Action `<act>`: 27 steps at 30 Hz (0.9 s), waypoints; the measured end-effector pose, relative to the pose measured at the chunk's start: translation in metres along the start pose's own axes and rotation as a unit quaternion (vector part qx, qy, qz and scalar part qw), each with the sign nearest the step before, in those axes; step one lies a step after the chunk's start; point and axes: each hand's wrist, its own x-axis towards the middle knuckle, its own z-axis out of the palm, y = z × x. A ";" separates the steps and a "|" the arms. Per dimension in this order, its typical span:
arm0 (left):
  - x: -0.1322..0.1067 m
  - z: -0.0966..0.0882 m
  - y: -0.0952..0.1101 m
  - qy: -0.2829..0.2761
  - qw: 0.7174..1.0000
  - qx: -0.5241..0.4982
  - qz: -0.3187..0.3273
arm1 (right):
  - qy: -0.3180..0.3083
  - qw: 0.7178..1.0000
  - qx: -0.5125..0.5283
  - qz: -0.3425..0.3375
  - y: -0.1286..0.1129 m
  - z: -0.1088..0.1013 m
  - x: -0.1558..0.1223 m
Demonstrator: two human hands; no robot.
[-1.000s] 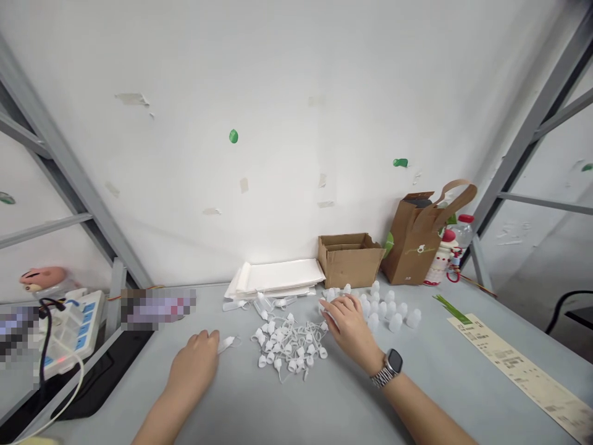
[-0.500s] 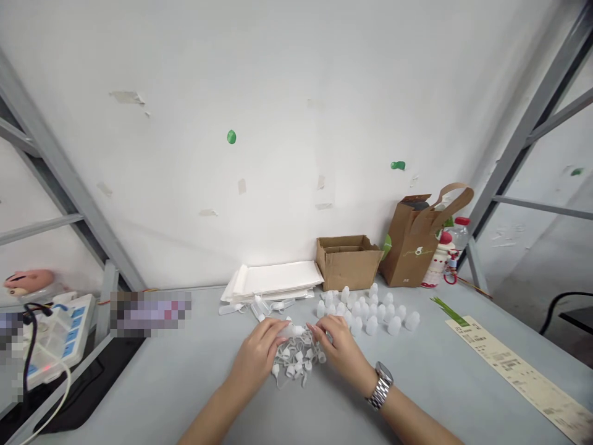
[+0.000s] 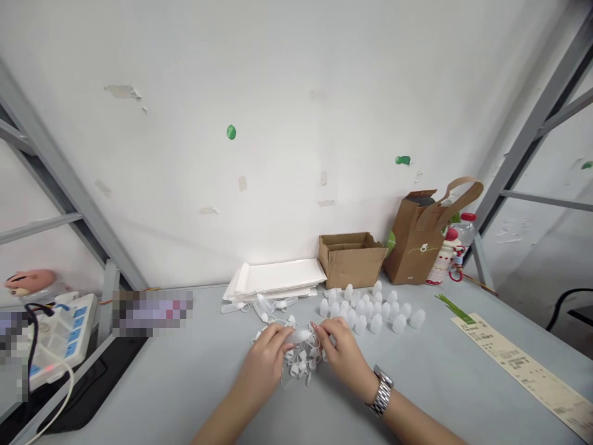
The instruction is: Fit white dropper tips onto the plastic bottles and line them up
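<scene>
A small translucent plastic bottle (image 3: 300, 335) lies sideways between my hands. My left hand (image 3: 265, 358) pinches its body between thumb and fingers. At its other end my right hand (image 3: 343, 349) has its thumb and fingertips closed together; a thin white strap runs beside them, but what exactly they pinch is too small to make out. Below my hands is a loose pile of small white caps with straps (image 3: 301, 364). Several similar clear bottles (image 3: 263, 303) lie behind my left hand. To the right stand several translucent dome-shaped covers (image 3: 375, 324).
White flat sheets or bags (image 3: 282, 278) are stacked against the wall. An open cardboard box (image 3: 354, 269) and a brown paper bag (image 3: 412, 250) stand beside them. A printed paper strip (image 3: 519, 368) lies at the right, a power strip (image 3: 69, 334) at the left.
The camera view has shifted slightly, so the table things appear a little further right. Both hands stay at the bottle, with small finger movements at its right end.
</scene>
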 end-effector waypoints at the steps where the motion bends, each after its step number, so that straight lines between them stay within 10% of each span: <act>1: 0.001 0.001 0.000 0.007 1.000 0.002 -0.004 | 0.010 1.000 0.000 -0.001 0.000 0.001 0.000; 10: 0.003 -0.006 -0.012 0.067 0.992 0.029 -0.107 | 0.011 1.000 -0.003 -0.005 0.001 -0.003 0.001; 27: -0.008 0.006 -0.008 0.028 0.997 0.038 0.061 | -0.092 0.994 -0.046 -0.037 -0.003 0.000 -0.001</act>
